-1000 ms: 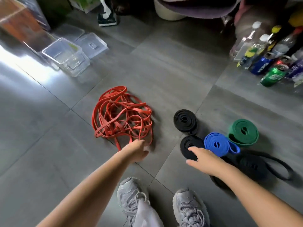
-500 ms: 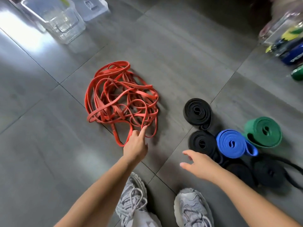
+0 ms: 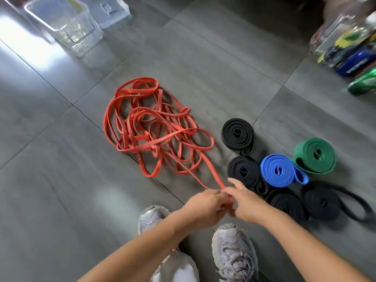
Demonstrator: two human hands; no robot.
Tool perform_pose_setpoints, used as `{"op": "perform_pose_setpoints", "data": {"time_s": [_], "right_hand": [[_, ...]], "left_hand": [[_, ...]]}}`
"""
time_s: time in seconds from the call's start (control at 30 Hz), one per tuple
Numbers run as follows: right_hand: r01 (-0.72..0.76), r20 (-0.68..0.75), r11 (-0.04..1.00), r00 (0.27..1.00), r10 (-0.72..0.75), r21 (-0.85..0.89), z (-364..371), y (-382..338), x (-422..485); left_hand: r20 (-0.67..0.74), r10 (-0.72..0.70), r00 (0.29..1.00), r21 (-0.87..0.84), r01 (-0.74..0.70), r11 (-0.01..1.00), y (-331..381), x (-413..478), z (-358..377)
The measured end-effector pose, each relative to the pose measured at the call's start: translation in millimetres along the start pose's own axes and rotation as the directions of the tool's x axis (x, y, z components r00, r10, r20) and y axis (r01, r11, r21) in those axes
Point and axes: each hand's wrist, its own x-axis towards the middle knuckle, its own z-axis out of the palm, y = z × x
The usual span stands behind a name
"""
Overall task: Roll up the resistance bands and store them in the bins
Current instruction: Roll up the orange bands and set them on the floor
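Note:
A tangled heap of thin red resistance bands [image 3: 150, 127] lies on the grey tiled floor. One red band end [image 3: 205, 174] is pulled out of the heap toward me. My left hand [image 3: 205, 206] and my right hand [image 3: 247, 202] meet over my shoes and both pinch that end. To the right lie rolled bands: black rolls [image 3: 238, 133] [image 3: 244, 170], a blue roll [image 3: 279, 170], a green roll [image 3: 314, 155], and two more black ones [image 3: 325, 202], partly loose. A clear plastic bin [image 3: 67, 25] stands at the far left.
A clear lid or second bin [image 3: 109, 9] lies behind the first. Bottles and drink cans [image 3: 354, 49] crowd the far right. My two grey shoes [image 3: 234, 253] stand just under my hands.
My left hand has lifted a red band end out of the heap and drawn it toward me. My right hand has come over from the black rolls and taken hold of the same end.

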Motion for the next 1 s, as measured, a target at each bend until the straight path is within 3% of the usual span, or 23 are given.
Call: {"op": "perform_pose_setpoints", "data": {"time_s": [0.07, 0.17, 0.23, 0.27, 0.33, 0.4, 0.53, 0.67, 0.73, 0.8, 0.9, 1.0], "right_hand": [[0.077, -0.039, 0.997, 0.996, -0.076, 0.015, -2, -5, -11], [0.224, -0.210, 0.974, 0.955, -0.210, 0.043, -9, -18, -33], [0.277, -0.351, 0.951, 0.912, -0.215, 0.138, -23, -32, -52], [0.292, -0.397, 0.911, 0.903, -0.163, 0.292, -33, -39, -63], [0.367, -0.444, 0.733, 0.891, -0.100, 0.572, -53, -56, -90], [0.459, -0.472, 0.572, 0.871, -0.137, 0.680, -71, -73, -124], [0.561, -0.557, 0.618, 0.799, -0.228, 0.551, -104, -108, -190], [0.606, -0.592, 0.575, 0.768, -0.245, 0.549, -127, -141, -256], [0.673, -0.662, 0.535, 0.705, -0.255, 0.510, -129, -150, -284], [0.703, -0.728, 0.560, 0.643, -0.238, 0.438, -123, -156, -308], [0.696, -0.794, 0.599, 0.588, -0.156, 0.397, -109, -156, -337], [0.752, -0.832, 0.448, 0.553, -0.030, 0.484, -103, -160, -369]], "left_hand": [[-0.098, 0.003, 0.995, -0.084, -0.011, 0.996, 8, -10, -21], [-0.072, 0.098, 0.993, -0.095, -0.104, 0.990, 31, -23, -55], [-0.069, 0.128, 0.989, -0.099, -0.135, 0.986, 55, -28, -78], [-0.069, 0.125, 0.990, -0.138, -0.134, 0.981, 70, -32, -90], [-0.051, 0.142, 0.989, -0.258, -0.150, 0.954, 105, -40, -115], [-0.053, 0.187, 0.981, -0.390, -0.193, 0.900, 146, -52, -141], [-0.123, 0.257, 0.959, -0.520, -0.283, 0.806, 230, -90, -194], [-0.279, 0.274, 0.920, -0.640, -0.391, 0.661, 295, -139, -235], [-0.363, 0.260, 0.895, -0.645, -0.442, 0.623, 312, -160, -247], [-0.406, 0.238, 0.882, -0.627, -0.459, 0.630, 319, -179, -252], [-0.476, 0.121, 0.871, -0.564, -0.408, 0.718, 315, -198, -251], [-0.501, -0.024, 0.865, -0.487, -0.259, 0.834, 302, -205, -235]]}}
